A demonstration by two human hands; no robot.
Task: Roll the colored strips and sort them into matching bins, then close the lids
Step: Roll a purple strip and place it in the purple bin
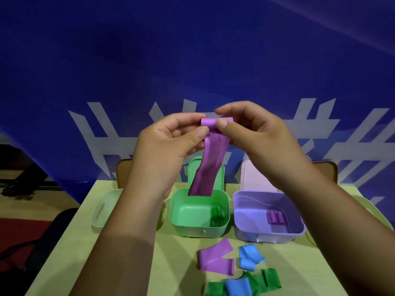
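Purple strip (pixel 210 161) hangs lengthwise downward, its rolled top horizontal. Left hand (pixel 168 144) and right hand (pixel 254 135) pinch the roll; the strip looks smooth, slightly twisted.

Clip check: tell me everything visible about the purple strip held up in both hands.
The purple strip is a thin, matte, flexible band, foam-like by its look. Its top end is curled into a small roll, pinched between the left hand and the right hand. The unrolled rest hangs down with a slight twist, its lower end above the open green bin.
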